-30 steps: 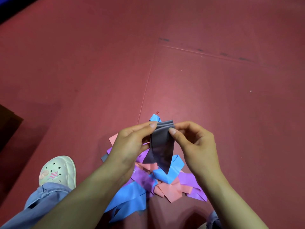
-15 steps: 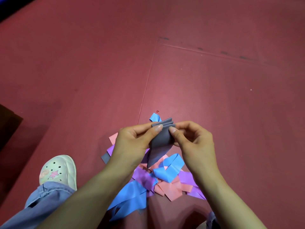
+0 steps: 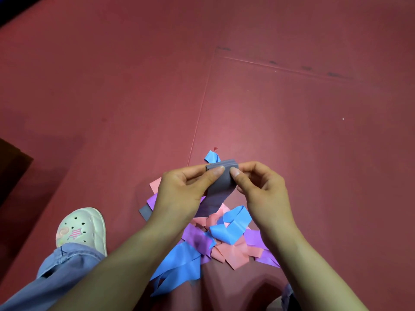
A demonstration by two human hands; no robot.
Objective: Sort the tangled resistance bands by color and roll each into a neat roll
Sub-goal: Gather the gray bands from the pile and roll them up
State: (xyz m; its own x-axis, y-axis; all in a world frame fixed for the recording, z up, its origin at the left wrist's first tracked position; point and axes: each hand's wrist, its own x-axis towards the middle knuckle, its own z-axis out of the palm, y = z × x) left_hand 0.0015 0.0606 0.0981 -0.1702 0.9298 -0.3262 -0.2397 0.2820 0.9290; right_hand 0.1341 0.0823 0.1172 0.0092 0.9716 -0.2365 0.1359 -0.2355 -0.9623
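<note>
A grey resistance band (image 3: 219, 187) is held up above the pile, its top end wound into a small flat roll. My left hand (image 3: 183, 194) pinches the roll's left side with thumb and fingers. My right hand (image 3: 261, 189) pinches its right side. A short grey tail hangs down between my hands. Below lies the tangled pile on the floor: blue bands (image 3: 231, 225), pink bands (image 3: 233, 252) and purple bands (image 3: 197, 239), with a grey end (image 3: 145, 212) sticking out at the left.
The floor is a dark red mat (image 3: 292, 131) with a seam running up from the pile. My left foot in a white clog (image 3: 83, 227) and a denim trouser leg (image 3: 56, 272) sit at the lower left. A dark object (image 3: 11, 167) is at the left edge.
The grey band's hanging tail has grown shorter as more of it was wound onto the roll between my hands. The pile has not moved.
</note>
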